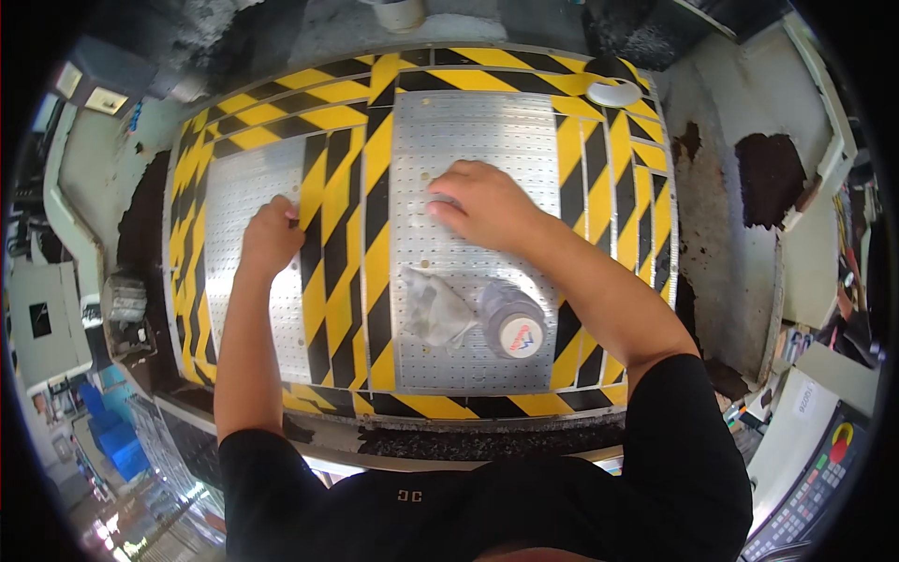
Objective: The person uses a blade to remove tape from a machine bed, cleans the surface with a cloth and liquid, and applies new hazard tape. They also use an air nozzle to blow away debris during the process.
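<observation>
My left hand (272, 238) is closed above the left perforated metal plate (245, 178), close to a yellow-and-black striped strip. A small dark spot shows at its fingertips; I cannot make out what it is. Over the larger perforated plate (478, 131) on the right is my right hand (489, 206), its fingers curved and the thumb apart from them, with nothing visible in the gap. Nearer to me on that plate lies a crumpled greyish-white rag (436, 311). Right beside it is a translucent bottle (506, 298) with a round white cap.
Yellow-and-black striped tape (378, 234) frames both plates. A white round lid-like thing (613, 93) sits at the far right corner. Rusty machine walls (735, 178) rise at both sides. A control panel (815, 478) with a red button stands at the lower right.
</observation>
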Motion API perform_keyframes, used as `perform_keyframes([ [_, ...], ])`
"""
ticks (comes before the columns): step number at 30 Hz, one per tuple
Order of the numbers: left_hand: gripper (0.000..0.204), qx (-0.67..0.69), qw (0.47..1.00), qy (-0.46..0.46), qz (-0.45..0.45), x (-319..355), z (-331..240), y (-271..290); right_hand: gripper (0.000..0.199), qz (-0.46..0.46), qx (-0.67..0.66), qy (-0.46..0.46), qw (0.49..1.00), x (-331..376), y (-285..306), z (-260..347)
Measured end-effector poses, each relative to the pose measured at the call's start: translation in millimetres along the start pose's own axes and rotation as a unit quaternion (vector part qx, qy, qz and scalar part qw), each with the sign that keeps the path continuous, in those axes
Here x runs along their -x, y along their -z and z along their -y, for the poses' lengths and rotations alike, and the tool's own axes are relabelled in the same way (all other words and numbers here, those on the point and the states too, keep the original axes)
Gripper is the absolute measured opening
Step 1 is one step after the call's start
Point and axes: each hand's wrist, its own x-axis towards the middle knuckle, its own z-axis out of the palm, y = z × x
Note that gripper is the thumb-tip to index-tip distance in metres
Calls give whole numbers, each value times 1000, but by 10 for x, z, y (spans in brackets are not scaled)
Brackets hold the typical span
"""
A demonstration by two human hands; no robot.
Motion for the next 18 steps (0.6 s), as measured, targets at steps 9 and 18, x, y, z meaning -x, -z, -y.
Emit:
perform_keyframes([
  [9,10,85,993,-64,42,73,-372,303,23,-19,-52,-62,997,67,-7,-3],
  [18,17,456,828,-260,196,-68,-1210,252,28,256,-516,-158,802,-141,242,-39],
])
